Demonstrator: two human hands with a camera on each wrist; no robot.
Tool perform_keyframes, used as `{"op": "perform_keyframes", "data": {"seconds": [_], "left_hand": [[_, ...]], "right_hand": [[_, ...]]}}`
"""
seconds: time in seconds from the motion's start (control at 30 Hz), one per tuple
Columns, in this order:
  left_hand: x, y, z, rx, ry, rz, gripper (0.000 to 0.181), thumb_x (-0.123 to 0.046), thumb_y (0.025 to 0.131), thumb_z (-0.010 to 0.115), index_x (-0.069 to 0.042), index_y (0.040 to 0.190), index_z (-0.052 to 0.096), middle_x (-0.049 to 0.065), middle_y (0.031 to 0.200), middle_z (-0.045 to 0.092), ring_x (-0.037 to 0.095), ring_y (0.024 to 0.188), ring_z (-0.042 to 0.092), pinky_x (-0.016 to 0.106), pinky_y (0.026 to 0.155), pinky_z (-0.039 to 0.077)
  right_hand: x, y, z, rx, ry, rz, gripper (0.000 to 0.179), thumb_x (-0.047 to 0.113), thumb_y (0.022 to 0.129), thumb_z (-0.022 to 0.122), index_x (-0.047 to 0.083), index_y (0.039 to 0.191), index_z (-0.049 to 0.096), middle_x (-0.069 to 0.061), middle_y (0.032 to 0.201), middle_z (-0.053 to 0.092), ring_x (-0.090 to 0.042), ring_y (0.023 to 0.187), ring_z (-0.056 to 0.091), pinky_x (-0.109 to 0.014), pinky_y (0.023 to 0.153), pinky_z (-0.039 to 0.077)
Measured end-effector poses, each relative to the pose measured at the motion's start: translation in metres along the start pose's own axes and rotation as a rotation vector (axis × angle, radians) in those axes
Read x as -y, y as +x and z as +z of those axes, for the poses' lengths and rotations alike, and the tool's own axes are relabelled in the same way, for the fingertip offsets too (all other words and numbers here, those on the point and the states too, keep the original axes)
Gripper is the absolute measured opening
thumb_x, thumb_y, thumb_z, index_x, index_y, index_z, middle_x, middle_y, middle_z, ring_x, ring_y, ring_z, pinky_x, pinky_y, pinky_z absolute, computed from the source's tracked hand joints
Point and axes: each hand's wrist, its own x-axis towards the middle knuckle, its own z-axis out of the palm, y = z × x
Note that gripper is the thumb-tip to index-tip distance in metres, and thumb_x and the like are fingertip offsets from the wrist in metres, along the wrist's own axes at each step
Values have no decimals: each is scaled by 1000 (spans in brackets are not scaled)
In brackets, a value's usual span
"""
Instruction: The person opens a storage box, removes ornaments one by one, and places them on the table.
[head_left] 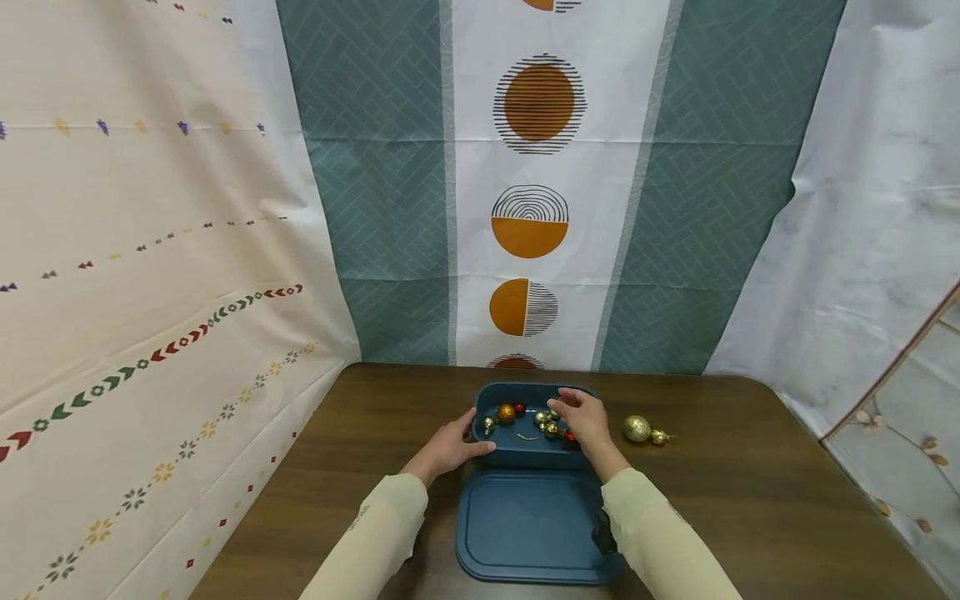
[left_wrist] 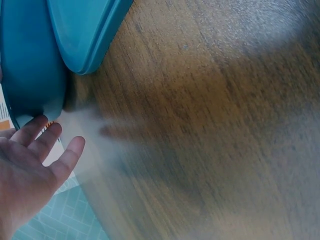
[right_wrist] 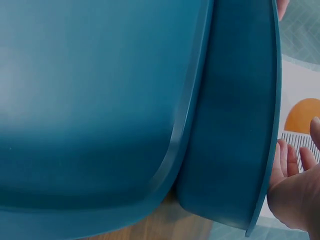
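A blue rectangular box (head_left: pixel 534 455) stands on the table with small ball ornaments inside. Among them are an orange ball (head_left: pixel 506 413), a red ball (head_left: pixel 520 408), a gold ball (head_left: pixel 488 425) and a cluster of gold balls (head_left: pixel 551 431) on the right. My left hand (head_left: pixel 446 450) is at the box's left end, fingers loosely spread and fingertips at the wall. Over the right end reaches my right hand (head_left: pixel 585 421), its fingers bent loosely above the cluster. In the right wrist view the box wall hides part of that hand; I see nothing held.
A blue lid (head_left: pixel 536 525) lies flat in front of the box, partly beneath the right forearm. Right of the box rest a large glittery gold ball (head_left: pixel 637 428) and a smaller gold ball (head_left: pixel 659 437). Patterned cloth (head_left: pixel 397 208) hangs behind the wooden table (head_left: pixel 720 500).
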Motion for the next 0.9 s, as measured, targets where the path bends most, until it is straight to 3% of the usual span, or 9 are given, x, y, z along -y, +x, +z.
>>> {"op": "perform_keyframes", "data": {"seconds": [0.37,0.9], "left_hand": [[1,1,1,-2,-4,-5,87,-42,91,71,-11,158,26,21,152,41,41,138,39,62,107,33],[0,1,1,-3,16,-14,86,-44,91,70,-10,157,27,20,151,43,40,137,41,62,107,33]], "right_hand": [[-4,4,8,-2,-83,-8,44,16,93,71,0,132,61,-20,123,63,-34,106,62,-47,91,52],[-5,13,45,8,-273,-44,40,18,91,74,-3,125,66,-21,121,66,-37,111,61,-50,96,48]]}}
